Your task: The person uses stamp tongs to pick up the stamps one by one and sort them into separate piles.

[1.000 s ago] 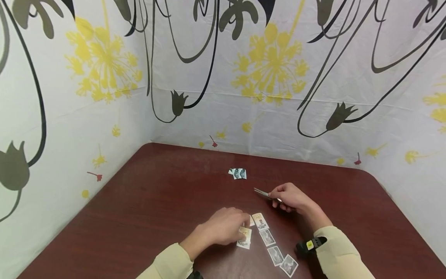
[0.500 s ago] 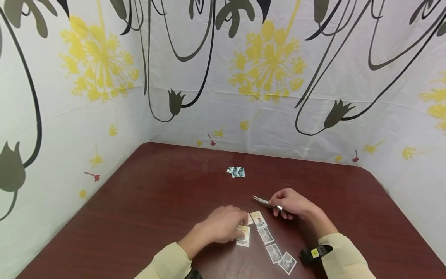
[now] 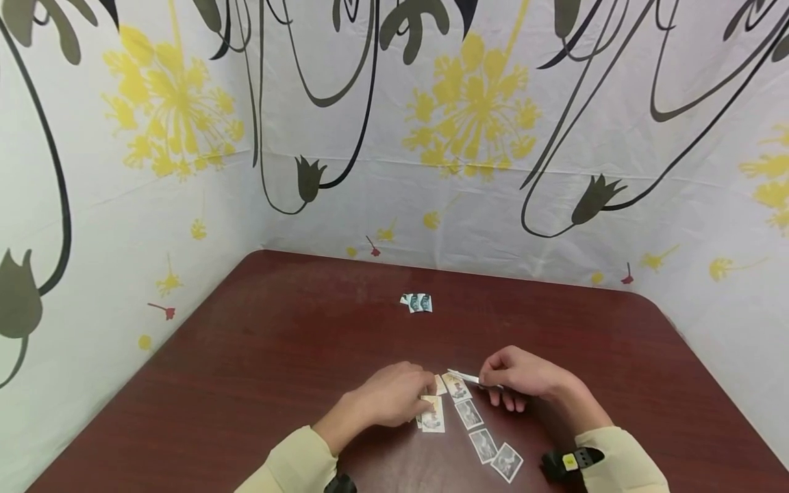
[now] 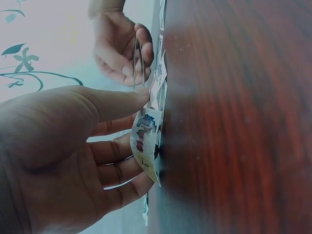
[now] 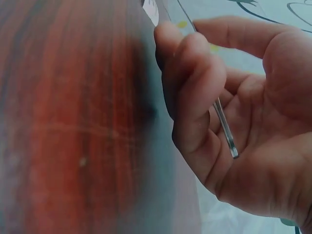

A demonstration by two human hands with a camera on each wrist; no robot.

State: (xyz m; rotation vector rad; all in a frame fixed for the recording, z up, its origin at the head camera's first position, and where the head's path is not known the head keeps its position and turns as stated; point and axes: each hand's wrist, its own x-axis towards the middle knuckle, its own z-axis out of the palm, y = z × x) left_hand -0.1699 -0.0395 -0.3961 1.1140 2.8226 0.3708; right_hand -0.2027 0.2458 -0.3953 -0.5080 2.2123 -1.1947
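My left hand point(image 3: 391, 397) pinches a yellowish postage stamp point(image 3: 433, 416) low over the table. In the left wrist view this stamp point(image 4: 145, 136) bends between the thumb and the fingers behind it. A sliver of another stamp shows along its left edge. My right hand point(image 3: 524, 375) grips metal tweezers point(image 3: 466, 377), whose tips lie over the upper end of a yellowish stamp point(image 3: 457, 390); whether they touch it I cannot tell. The right wrist view shows the tweezers' back end point(image 5: 226, 131) inside the palm. One more stamp point(image 3: 440, 385) peeks out beside the left fingertips.
Below the yellowish stamp, grey stamps point(image 3: 483, 446) run in a slanting row, the lowest one point(image 3: 507, 463) turned askew. Farther back lies a small group of teal stamps point(image 3: 420, 302). The dark red table point(image 3: 296, 329) meets patterned cloth walls point(image 3: 345, 198) behind and at the sides.
My right hand has come nearer, bringing the tweezers' tips from bare table to over the top stamp of the row. The left hand stays nearly in place, its stamp slightly turned.
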